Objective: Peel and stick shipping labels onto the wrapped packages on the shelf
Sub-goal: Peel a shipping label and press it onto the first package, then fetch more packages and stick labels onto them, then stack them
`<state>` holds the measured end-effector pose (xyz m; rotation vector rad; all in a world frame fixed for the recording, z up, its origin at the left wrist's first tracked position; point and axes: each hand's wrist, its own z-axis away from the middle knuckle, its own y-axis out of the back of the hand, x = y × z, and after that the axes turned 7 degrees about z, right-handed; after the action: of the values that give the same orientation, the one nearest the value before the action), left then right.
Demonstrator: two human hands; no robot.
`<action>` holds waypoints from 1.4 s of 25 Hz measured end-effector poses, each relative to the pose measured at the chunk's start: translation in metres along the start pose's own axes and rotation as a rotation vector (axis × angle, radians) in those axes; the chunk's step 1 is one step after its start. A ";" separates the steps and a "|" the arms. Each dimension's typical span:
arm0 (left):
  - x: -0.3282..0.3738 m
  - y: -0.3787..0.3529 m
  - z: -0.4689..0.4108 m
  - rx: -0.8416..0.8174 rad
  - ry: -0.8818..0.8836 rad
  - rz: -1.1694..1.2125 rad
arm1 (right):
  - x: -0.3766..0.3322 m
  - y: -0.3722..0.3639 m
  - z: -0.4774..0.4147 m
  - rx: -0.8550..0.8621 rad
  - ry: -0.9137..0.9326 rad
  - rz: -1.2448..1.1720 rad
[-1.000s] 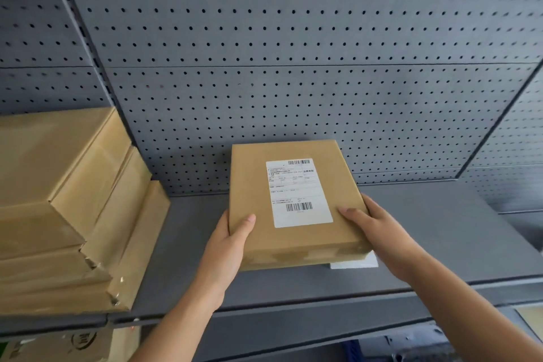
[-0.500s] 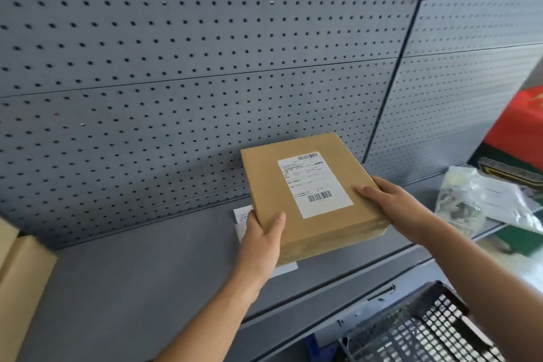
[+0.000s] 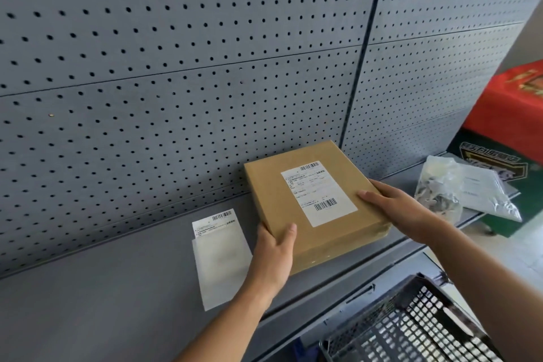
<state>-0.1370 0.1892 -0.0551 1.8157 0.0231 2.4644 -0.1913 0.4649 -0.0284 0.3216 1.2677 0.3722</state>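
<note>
While both my hands are on it, here is how the job stands.

Package: the brown wrapped package (image 3: 316,206) lies flat near the front edge of the grey shelf (image 3: 117,288), turned at a slant to the pegboard back (image 3: 176,67).

Label on it: a white shipping label (image 3: 318,193) sits on the top face, flat as far as I can see, barcodes showing; no lifted corner visible.

Left hand: my left hand (image 3: 274,256) wraps the near left corner, thumb on top, fingers hidden down the side; it is closed on the package.

Right hand: my right hand (image 3: 396,210) grips the right edge, thumb laid over the top, the other fingers out of sight beneath or beside; closed on the package too.

Done, in my judgement: this package has its label stuck, so its turn is finished apart from being set where it belongs.

Left on the shelf: a label sheet (image 3: 220,256) lies just left of my left hand, a printed strip at its top and a pale, blank-looking area below; I cannot tell whether that is spent backing or a fresh label.

Left to do: no other wrapped package shows here, so I cannot say how many remain.

Nearby: a clear plastic bag (image 3: 458,191) further right on the shelf, a black wire basket (image 3: 411,329) below.
</note>
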 end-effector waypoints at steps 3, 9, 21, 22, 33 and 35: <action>-0.010 -0.007 -0.007 0.021 0.020 -0.007 | 0.015 0.000 -0.007 -0.025 -0.026 0.006; -0.009 -0.009 -0.007 0.062 0.044 -0.035 | 0.016 0.005 -0.009 -0.026 -0.044 0.098; 0.064 0.113 0.020 0.410 -0.352 -0.487 | -0.093 -0.073 -0.005 0.203 0.375 0.650; 0.069 0.129 0.027 0.443 -0.366 -0.520 | -0.107 -0.089 -0.004 0.191 0.419 0.676; 0.086 0.305 0.147 0.850 -0.360 -0.640 | -0.252 -0.280 0.039 -0.063 0.845 0.635; 0.084 0.333 0.170 0.903 -0.365 -0.639 | -0.274 -0.313 0.058 -0.118 0.896 0.618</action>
<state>-0.0184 -0.1428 0.0953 2.0059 1.6122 1.7141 -0.1760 0.0612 0.0868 0.4668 1.9945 1.2091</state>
